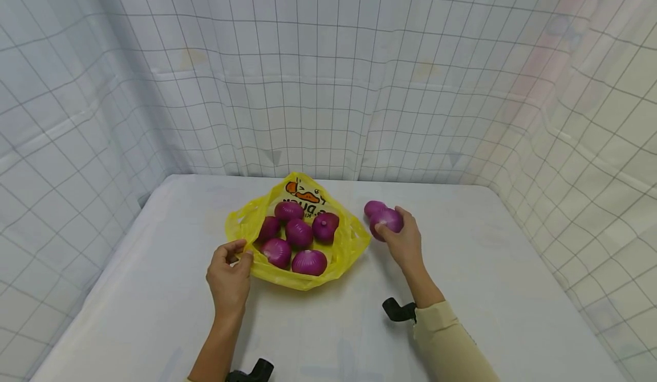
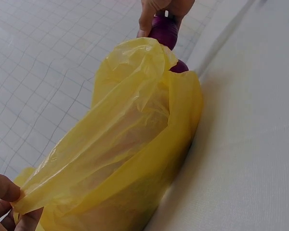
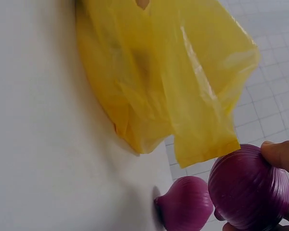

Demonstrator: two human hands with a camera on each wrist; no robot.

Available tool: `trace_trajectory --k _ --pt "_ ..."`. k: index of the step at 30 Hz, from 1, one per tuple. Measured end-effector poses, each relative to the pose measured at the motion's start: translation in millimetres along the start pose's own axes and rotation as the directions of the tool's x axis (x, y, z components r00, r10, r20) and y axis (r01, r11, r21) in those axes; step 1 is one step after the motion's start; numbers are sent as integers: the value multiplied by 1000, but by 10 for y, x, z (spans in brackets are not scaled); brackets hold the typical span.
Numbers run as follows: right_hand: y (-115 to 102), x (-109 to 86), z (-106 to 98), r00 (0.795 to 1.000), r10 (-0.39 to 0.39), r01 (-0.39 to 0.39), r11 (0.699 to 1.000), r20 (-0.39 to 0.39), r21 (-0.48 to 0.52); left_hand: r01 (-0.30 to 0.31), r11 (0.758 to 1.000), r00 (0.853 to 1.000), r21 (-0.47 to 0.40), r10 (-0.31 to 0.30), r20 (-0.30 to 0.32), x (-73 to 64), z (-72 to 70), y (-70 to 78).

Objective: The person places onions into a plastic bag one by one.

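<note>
A yellow plastic bag point(image 1: 354, 238) lies on the table with its mouth spread wide and several red onions point(image 1: 299, 234) inside. My left hand point(image 1: 230, 276) pinches the bag's left rim between thumb and fingers, also visible at the lower left of the left wrist view. To the right of the bag, my right hand point(image 1: 405, 239) grips one red onion point(image 3: 249, 186), raised off the table. Another red onion point(image 3: 185, 204) rests on the table just behind it, partly covered by the held one in the head view.
The white-covered table point(image 1: 493, 291) reaches back to a grid-patterned curtain point(image 1: 328, 85), which also hangs along both sides. Black wrist-worn devices point(image 1: 399, 310) sit on each forearm.
</note>
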State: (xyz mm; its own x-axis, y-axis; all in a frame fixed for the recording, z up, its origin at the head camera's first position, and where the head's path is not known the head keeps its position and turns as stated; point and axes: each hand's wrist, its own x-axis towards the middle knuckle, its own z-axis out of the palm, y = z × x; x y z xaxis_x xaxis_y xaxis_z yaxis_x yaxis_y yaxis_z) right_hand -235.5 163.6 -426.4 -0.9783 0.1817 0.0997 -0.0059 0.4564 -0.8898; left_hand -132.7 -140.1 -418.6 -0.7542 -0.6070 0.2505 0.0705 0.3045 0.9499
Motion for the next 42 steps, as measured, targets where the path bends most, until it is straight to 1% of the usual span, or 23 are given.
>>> trace_trajectory --k 4,11,21,31,42 --pt "-78 -13 -10 1000 -19 19 1000 -2 15 1 1000 1000 -2 -1 2 -2 -6 2" --pt "-230 -62 -31 999 -50 50 998 -5 34 12 1000 999 -4 -12 40 -5 -33 1" --pt "-442 -172 -28 996 -83 83 992 5 91 20 1000 999 -12 -19 44 -10 -39 -1" --pt "-627 -273 10 993 -111 106 986 35 130 19 1000 999 -7 -18 28 -9 -44 8" --pt "-831 -377 163 977 -198 183 969 77 163 15 1000 1000 -6 -15 20 -7 -45 -1"
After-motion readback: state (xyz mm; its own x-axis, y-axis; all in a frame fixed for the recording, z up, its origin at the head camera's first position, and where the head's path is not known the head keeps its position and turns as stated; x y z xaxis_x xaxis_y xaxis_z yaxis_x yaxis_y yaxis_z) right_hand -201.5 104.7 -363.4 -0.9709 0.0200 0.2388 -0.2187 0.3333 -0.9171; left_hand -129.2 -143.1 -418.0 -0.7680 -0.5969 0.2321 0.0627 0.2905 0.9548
